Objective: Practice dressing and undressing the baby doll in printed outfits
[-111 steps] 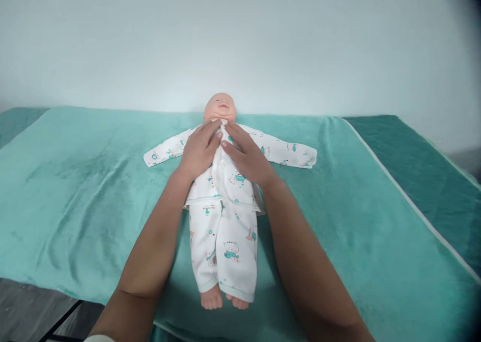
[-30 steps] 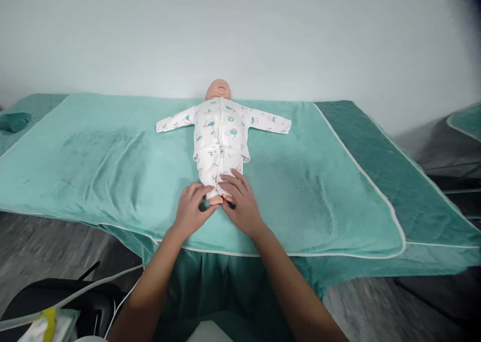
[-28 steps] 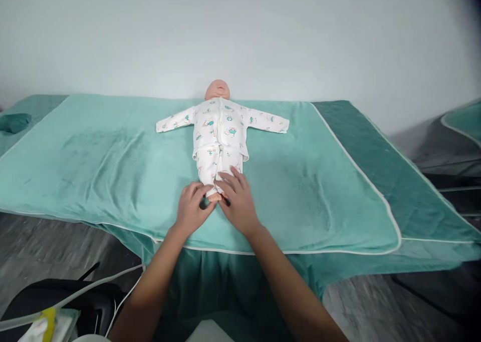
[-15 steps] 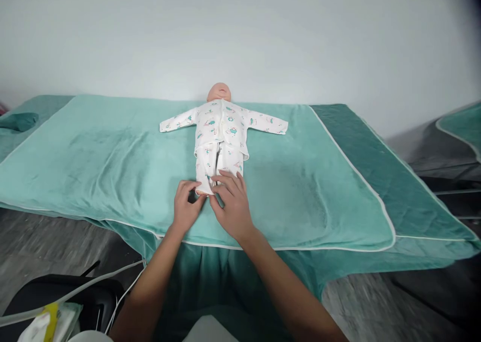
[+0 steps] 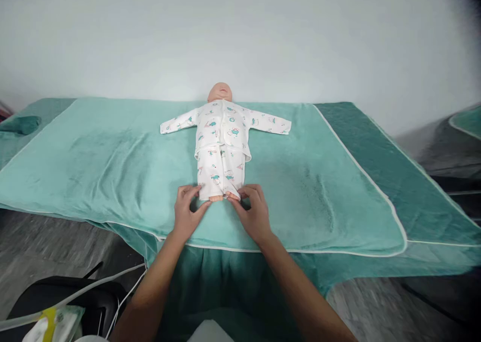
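Note:
On its back lies a baby doll (image 5: 220, 91), head toward the wall and sleeves spread wide. It wears a white printed long-sleeved top (image 5: 223, 126) and matching trousers (image 5: 221, 169). The tips of its feet show at the leg cuffs. With fingers and thumb curled together, my left hand (image 5: 187, 209) grips the cuff of the left-hand trouser leg. My right hand (image 5: 254, 212) pinches the other cuff at its outer edge in the same way.
A light green velvety blanket (image 5: 112, 156) with white piping covers the bed. Darker green cloth (image 5: 376, 156) shows at the right. Lower left, a black chair (image 5: 33, 294) holds a packet with a yellow strip (image 5: 48, 324), near a pale tube (image 5: 101, 282).
My right hand has moved right, from the left-hand trouser leg to the cuff of the other one. The trouser legs lie flatter, and both feet's tips now show.

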Demonstrator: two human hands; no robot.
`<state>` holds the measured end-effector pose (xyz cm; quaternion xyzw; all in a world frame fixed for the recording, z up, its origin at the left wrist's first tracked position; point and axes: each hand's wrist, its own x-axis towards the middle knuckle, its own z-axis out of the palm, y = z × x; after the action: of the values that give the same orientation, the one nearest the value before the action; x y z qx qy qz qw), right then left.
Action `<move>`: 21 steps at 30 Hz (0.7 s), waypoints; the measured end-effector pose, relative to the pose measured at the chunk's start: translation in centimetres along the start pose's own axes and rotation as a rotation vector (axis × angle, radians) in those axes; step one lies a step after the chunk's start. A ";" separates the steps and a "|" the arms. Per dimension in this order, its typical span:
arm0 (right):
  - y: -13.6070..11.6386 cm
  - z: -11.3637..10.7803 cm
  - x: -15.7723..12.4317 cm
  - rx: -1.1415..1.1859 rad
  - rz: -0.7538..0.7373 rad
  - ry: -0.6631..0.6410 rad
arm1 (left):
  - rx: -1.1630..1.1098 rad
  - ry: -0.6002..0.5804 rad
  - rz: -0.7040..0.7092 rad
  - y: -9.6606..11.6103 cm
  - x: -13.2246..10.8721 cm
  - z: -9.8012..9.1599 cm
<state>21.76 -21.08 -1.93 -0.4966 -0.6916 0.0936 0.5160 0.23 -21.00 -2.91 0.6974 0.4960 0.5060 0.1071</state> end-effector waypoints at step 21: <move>0.8 -0.7 0.5 0.184 -0.015 0.015 | -0.186 0.011 0.058 1.3 1.6 0.9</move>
<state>22.80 -20.59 -1.80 -0.4427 -0.6799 0.1488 0.5654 1.66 -20.03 -1.51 0.6957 0.4269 0.5568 0.1541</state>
